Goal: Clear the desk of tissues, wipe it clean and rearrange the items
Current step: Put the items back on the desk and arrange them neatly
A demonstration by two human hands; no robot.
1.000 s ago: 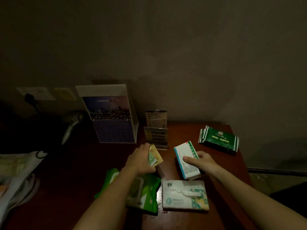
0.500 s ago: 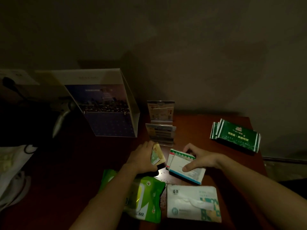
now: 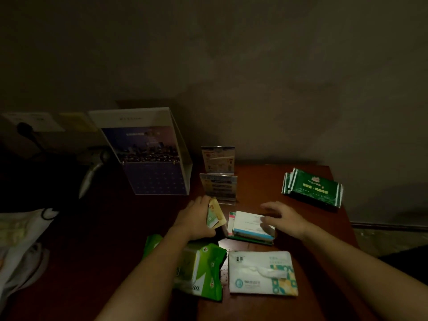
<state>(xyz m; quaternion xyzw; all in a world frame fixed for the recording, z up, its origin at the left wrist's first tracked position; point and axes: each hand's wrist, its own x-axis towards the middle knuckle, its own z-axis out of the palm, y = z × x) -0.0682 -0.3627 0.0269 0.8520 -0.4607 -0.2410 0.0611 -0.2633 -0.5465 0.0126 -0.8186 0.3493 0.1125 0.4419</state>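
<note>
Rearrangement seems the step in hand on the dark reddish-brown wooden desk (image 3: pixel 259 181), where I see no loose tissue. To do it well, I would square each thing against the tall white-and-blue folded card calendar (image 3: pixel 150 158) standing at the back left, setting things down rather than dropping them. The right hand (image 3: pixel 284 218) hovers, fingers spread and relaxed, over the stack of small white cardboard boxes (image 3: pixel 250 225) at mid-desk; I cannot tell whether it touches. Just beside, the left hand (image 3: pixel 194 222) pinches a few small green and tan cards (image 3: pixel 215 216).

At the front edge, the white soft plastic tissue pack (image 3: pixel 261 272) shows a tissue poking from its slot. The green plastic wipes pack (image 3: pixel 203 272) next to it and the boxes hide their contents.
</note>
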